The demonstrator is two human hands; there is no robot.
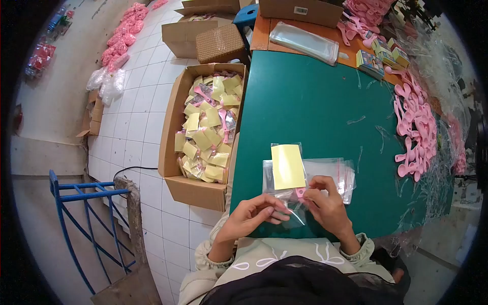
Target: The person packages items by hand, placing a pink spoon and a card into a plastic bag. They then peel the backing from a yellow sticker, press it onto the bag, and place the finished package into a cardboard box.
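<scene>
In front of me lies a clear plastic bag (pixel 296 219) with a pale yellow card (pixel 287 166) inside it. The end of a pink spoon handle (pixel 300 192) shows just below the card. My left hand (pixel 258 215) is closed with curled fingers at the near left edge of the bag. At the bag's right side, my right hand (pixel 324 204) pinches it close to the spoon handle. Beneath the card and my right hand rests a stack of clear plastic bags (pixel 333 166), partly covered.
Left of the green table (pixel 305 101) stands a cardboard box (pixel 195 192) full of packed yellow-card bags. Many pink spoons (pixel 417 127) are heaped along the right side. Clear sleeves (pixel 305 41) and card stacks (pixel 370 63) lie at the back. A blue metal frame (pixel 91 187) stands lower left.
</scene>
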